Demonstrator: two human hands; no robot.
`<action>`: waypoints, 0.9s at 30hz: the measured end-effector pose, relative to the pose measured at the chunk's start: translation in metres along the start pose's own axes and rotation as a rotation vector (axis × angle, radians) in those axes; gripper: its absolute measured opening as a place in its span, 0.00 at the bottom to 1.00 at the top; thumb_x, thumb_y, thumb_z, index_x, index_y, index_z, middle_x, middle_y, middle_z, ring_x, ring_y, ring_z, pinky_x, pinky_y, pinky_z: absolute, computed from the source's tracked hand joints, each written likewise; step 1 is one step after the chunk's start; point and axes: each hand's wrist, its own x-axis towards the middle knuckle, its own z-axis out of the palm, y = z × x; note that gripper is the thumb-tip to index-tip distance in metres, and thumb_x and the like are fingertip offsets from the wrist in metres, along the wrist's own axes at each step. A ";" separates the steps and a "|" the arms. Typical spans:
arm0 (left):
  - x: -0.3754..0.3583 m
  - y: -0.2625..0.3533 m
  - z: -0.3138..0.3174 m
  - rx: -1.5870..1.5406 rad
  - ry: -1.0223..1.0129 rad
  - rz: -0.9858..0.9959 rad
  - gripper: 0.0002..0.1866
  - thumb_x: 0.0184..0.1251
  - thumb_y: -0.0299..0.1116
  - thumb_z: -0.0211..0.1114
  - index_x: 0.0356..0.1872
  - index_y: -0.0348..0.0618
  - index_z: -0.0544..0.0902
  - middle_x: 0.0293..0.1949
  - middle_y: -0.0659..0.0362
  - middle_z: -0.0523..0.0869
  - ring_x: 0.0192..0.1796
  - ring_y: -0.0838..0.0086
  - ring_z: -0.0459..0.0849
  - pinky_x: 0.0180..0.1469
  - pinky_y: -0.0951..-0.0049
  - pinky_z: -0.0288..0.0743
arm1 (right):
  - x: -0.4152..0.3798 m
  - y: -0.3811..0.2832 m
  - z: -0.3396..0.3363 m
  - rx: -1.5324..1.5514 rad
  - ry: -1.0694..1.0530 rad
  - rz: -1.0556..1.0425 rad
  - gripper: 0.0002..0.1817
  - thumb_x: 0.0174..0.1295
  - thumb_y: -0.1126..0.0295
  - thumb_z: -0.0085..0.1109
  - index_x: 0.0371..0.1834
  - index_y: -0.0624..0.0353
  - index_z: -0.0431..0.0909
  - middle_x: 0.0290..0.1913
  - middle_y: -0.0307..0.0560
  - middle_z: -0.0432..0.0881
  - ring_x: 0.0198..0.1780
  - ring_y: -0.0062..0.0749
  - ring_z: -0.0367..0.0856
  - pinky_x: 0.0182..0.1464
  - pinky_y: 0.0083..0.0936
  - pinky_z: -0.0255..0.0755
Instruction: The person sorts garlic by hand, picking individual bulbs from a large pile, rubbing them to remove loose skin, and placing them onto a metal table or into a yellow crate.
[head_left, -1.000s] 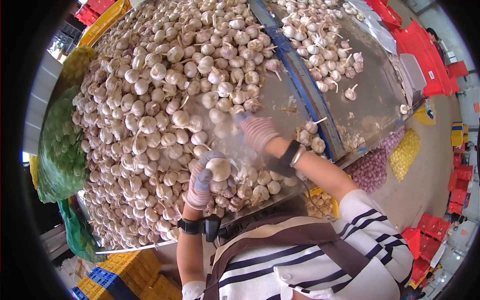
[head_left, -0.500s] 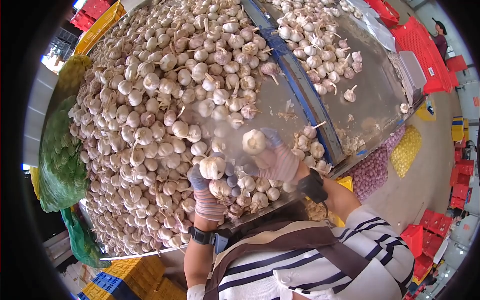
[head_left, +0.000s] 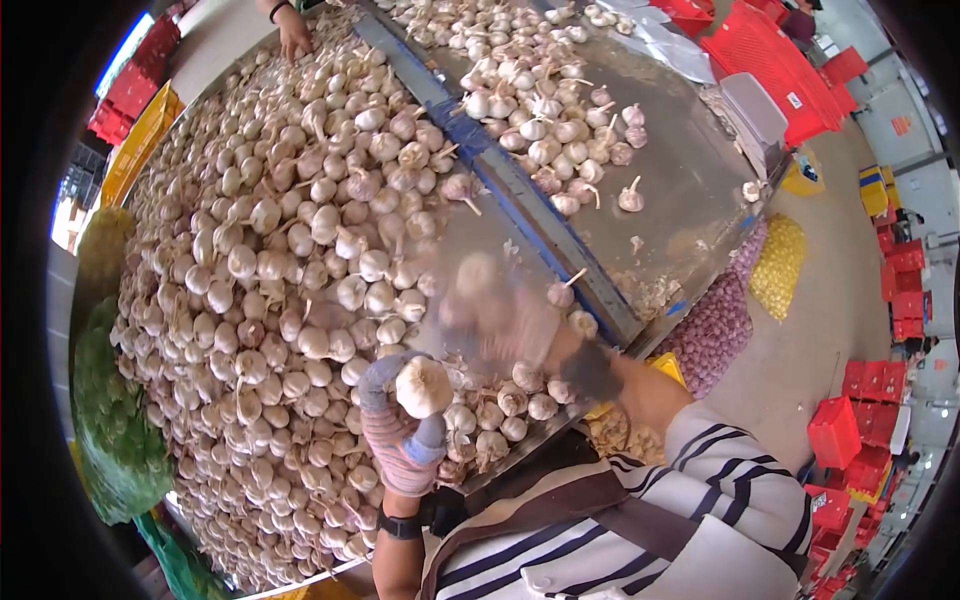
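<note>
My left hand (head_left: 402,425), in a striped glove with grey fingertips, is closed around a whitish garlic bulb (head_left: 424,387) at the near edge of the heap. To its right, my right hand (head_left: 515,328) is smeared by motion, wearing a similar pale glove. A blurred garlic bulb (head_left: 475,275) moves at its fingertips; the exact finger grip is indistinct. Beneath and left of both hands spreads a large heap of garlic bulbs (head_left: 290,300), some with short stalks.
A blue-edged metal divider (head_left: 530,200) separates the heap from a smaller garlic pile (head_left: 545,130). Another person's hand (head_left: 292,32) reaches in at the far end. Green mesh sacks (head_left: 115,420) stand left; a red crate (head_left: 775,75) and a yellow net sack (head_left: 778,268) are right.
The view has shifted, moving the scene left and revealing another person's hand. My left hand has lifted and turned with one bulb. My right hand has moved away from it, now blurred.
</note>
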 end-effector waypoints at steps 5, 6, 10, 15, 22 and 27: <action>-0.002 -0.020 0.012 -0.398 -0.063 -0.245 0.32 0.67 0.56 0.58 0.59 0.37 0.69 0.51 0.53 0.77 0.51 0.68 0.80 0.48 0.64 0.81 | 0.019 -0.083 0.077 -0.332 0.147 -0.502 0.37 0.58 0.47 0.63 0.62 0.63 0.66 0.50 0.54 0.78 0.52 0.39 0.79 0.58 0.43 0.76; 0.000 -0.021 0.013 -0.450 -0.122 -0.279 0.31 0.70 0.54 0.54 0.60 0.37 0.69 0.51 0.53 0.77 0.50 0.67 0.81 0.48 0.63 0.81 | 0.017 -0.072 0.077 -0.338 0.138 -0.505 0.37 0.58 0.47 0.63 0.62 0.63 0.66 0.50 0.54 0.78 0.52 0.39 0.79 0.58 0.43 0.76; -0.002 -0.047 0.026 -0.110 -0.047 -0.314 0.22 0.72 0.45 0.53 0.53 0.35 0.71 0.40 0.55 0.80 0.42 0.72 0.78 0.46 0.73 0.74 | -0.021 0.013 0.056 -1.672 -0.063 -0.261 0.30 0.52 0.62 0.70 0.58 0.59 0.72 0.50 0.48 0.79 0.49 0.35 0.81 0.54 0.30 0.74; 0.001 -0.025 0.031 -0.126 -0.595 -0.523 0.15 0.71 0.39 0.56 0.44 0.35 0.76 0.34 0.53 0.82 0.36 0.69 0.81 0.42 0.71 0.76 | -0.102 0.018 0.112 -1.929 0.166 0.236 0.29 0.47 0.66 0.73 0.55 0.58 0.77 0.48 0.50 0.81 0.48 0.37 0.80 0.53 0.29 0.73; 0.023 -0.071 0.066 0.771 -0.628 -0.050 0.15 0.61 0.32 0.65 0.47 0.38 0.76 0.41 0.47 0.83 0.42 0.59 0.85 0.45 0.64 0.79 | -0.148 -0.016 0.116 -2.494 0.646 0.222 0.22 0.58 0.63 0.62 0.55 0.56 0.76 0.48 0.53 0.81 0.48 0.41 0.81 0.51 0.34 0.75; 0.045 -0.071 0.116 0.947 -0.924 -0.097 0.20 0.56 0.32 0.68 0.51 0.43 0.74 0.45 0.44 0.80 0.46 0.52 0.83 0.46 0.57 0.77 | -0.093 -0.038 0.048 -2.933 0.871 -0.029 0.12 0.63 0.67 0.50 0.45 0.58 0.77 0.45 0.57 0.80 0.40 0.51 0.83 0.41 0.43 0.77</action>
